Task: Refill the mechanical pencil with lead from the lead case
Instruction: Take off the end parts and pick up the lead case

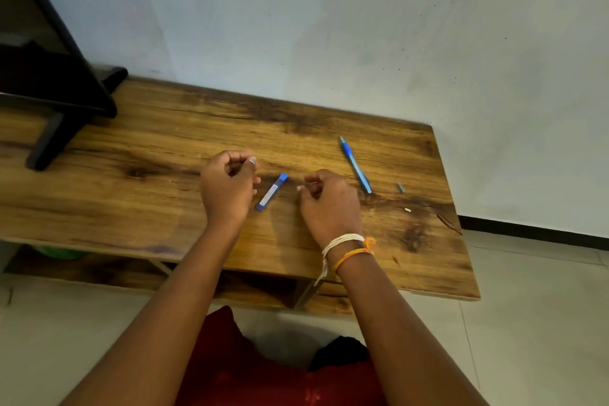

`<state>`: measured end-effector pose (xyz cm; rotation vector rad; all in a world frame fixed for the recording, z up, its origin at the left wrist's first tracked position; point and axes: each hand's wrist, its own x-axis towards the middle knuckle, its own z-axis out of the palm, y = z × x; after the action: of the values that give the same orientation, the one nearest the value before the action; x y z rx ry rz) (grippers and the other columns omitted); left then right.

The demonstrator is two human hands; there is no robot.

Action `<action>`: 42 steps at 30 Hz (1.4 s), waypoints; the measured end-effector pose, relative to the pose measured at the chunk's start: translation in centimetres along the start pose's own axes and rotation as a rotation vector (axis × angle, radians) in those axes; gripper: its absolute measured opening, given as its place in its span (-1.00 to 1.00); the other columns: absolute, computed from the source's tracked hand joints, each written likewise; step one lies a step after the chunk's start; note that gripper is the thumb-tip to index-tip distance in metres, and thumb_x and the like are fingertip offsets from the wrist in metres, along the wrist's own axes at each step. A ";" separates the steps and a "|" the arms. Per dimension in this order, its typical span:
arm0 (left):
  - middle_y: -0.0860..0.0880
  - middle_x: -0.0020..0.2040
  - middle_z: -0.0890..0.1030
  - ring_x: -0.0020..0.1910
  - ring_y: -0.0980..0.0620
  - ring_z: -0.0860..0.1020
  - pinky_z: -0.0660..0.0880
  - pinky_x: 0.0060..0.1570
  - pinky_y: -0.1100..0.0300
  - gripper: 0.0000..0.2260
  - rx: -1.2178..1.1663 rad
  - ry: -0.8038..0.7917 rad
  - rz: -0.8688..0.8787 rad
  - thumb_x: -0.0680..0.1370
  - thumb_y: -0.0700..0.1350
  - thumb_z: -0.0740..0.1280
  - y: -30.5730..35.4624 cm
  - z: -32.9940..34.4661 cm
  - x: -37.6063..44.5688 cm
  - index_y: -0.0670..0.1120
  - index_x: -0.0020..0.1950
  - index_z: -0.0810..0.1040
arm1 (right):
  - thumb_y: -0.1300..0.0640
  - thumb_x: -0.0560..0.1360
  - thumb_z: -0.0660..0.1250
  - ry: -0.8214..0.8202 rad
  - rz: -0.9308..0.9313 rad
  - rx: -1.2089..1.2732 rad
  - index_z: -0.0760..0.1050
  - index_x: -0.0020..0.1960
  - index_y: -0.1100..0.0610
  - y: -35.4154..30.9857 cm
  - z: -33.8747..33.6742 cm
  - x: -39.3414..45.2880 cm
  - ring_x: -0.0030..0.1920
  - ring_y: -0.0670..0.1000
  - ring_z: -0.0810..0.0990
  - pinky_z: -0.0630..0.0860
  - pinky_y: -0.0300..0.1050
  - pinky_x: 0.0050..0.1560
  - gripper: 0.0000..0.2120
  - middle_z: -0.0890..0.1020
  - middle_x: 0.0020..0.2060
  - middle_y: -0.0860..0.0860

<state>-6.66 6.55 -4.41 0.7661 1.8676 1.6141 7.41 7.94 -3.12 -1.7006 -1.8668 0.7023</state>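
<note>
A blue lead case (pixel 272 192) with a white label lies flat on the wooden table (pixel 164 194), between my two hands and touching neither. My left hand (pixel 228 188) hovers just left of it, fingers curled in and thumb against the index finger; I see nothing in it. To the right of the case my right hand (pixel 329 201) has loosely curled fingers and holds nothing visible. The blue mechanical pencil (pixel 355 165) lies further right on the table, tip pointing away. Two small loose parts lie beyond it, a grey-blue cap (pixel 400 187) and a tiny white piece (pixel 407 210).
A black monitor stand (pixel 59 102) occupies the table's back left corner. A wall runs directly behind the table. The table's right edge ends just past the small parts, with tiled floor (pixel 534 306) beyond. Below the tabletop there is a shelf.
</note>
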 end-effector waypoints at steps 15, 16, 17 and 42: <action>-0.01 -0.02 0.50 -0.16 0.21 0.50 0.43 -0.20 0.41 -0.82 0.520 -0.424 0.282 0.43 -0.20 0.46 -1.3 -2.2 0.5 -0.07 0.02 0.66 | -0.08 0.45 0.40 -0.130 0.007 -0.089 0.51 0.02 0.06 -1.1 2.8 1.7 -0.02 0.07 0.59 0.53 -0.04 -0.07 -0.75 0.60 -0.02 0.05; -0.01 -0.02 0.50 -0.15 0.18 0.51 0.45 -0.18 0.35 -0.85 0.535 -0.405 0.295 0.45 -0.18 0.45 -1.3 -2.1 0.4 -0.05 0.00 0.66 | -0.08 0.46 0.39 -0.137 0.000 -0.091 0.54 -0.02 0.03 -1.0 2.8 1.7 -0.03 0.06 0.60 0.55 -0.02 -0.06 -0.78 0.61 -0.03 0.05; -0.01 -0.01 0.51 -0.12 0.14 0.52 0.48 -0.14 0.28 -0.88 0.546 -0.392 0.309 0.47 -0.17 0.43 -1.3 -2.0 0.2 -0.05 -0.01 0.66 | -0.09 0.46 0.39 -0.133 -0.017 -0.093 0.55 -0.01 0.02 -1.0 2.7 1.7 -0.04 0.06 0.60 0.55 -0.01 -0.06 -0.79 0.61 -0.03 0.05; -0.14 -0.15 0.70 -0.17 -0.01 0.70 0.62 -0.22 0.19 -0.93 -0.578 -0.321 -0.420 0.55 -0.22 0.34 0.3 -0.1 0.0 -0.14 0.02 0.52 | 0.34 0.40 0.46 -0.054 0.304 1.183 0.64 -0.09 0.27 -1.4 2.5 1.5 -0.30 -0.03 0.69 0.63 -0.23 -0.29 -0.90 0.70 -0.25 0.14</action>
<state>-6.73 6.47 -4.14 0.3235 1.1481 1.5285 4.60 9.26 -3.96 -1.1158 -0.8131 1.5615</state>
